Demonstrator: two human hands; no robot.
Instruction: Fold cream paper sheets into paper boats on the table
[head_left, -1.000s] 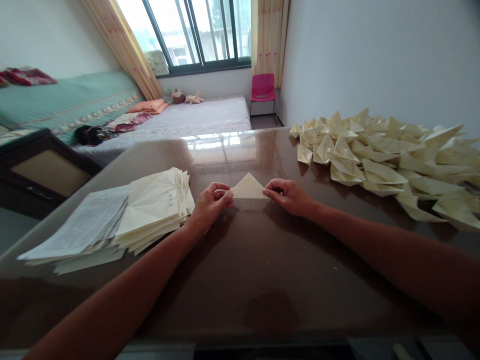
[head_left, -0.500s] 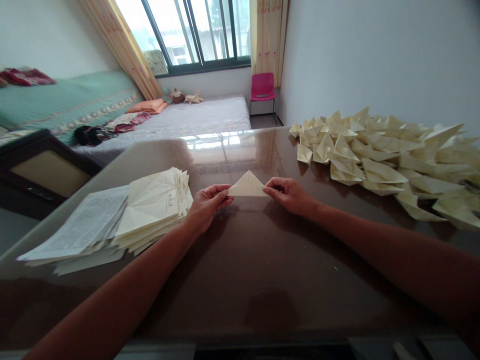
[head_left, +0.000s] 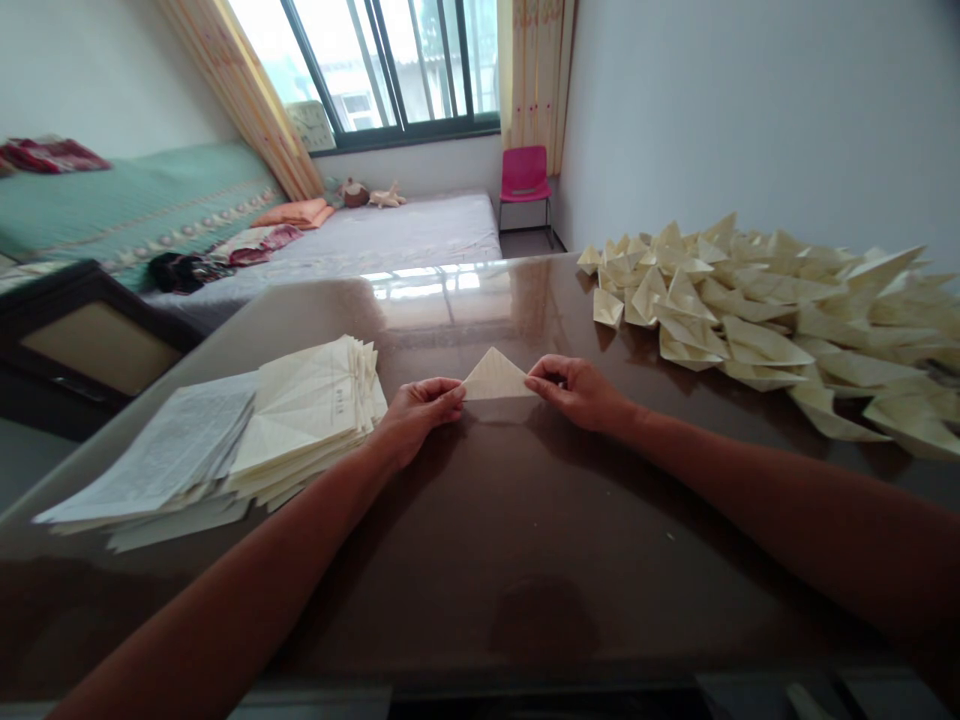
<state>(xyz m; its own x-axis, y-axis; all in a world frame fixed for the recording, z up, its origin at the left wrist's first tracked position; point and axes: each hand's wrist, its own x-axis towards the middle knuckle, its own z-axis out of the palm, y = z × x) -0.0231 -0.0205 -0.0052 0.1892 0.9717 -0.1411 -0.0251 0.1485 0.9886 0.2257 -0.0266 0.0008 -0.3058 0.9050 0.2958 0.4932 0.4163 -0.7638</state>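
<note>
Over a shiny brown table [head_left: 465, 540], got a paper triangle [head_left: 495, 378] pinched by its side corners between left hand [head_left: 416, 415] and right hand [head_left: 576, 392], probably mid-fold, with tons of folded paper shapes [head_left: 765, 345] apparently done at right and a stack of sheets [head_left: 304, 400] at left seemingly to go.

The folded paper [head_left: 495, 377] is pale cream; the tabletop [head_left: 480, 500] brown; the chair [head_left: 524, 172] magenta; the curtains [head_left: 536, 85] patterned yellow.

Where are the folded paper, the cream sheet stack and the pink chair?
Folded paper [head_left: 494, 379], head view: middle of its near face.
Cream sheet stack [head_left: 301, 398], head view: upper surface.
Pink chair [head_left: 524, 170], head view: backrest.
</note>
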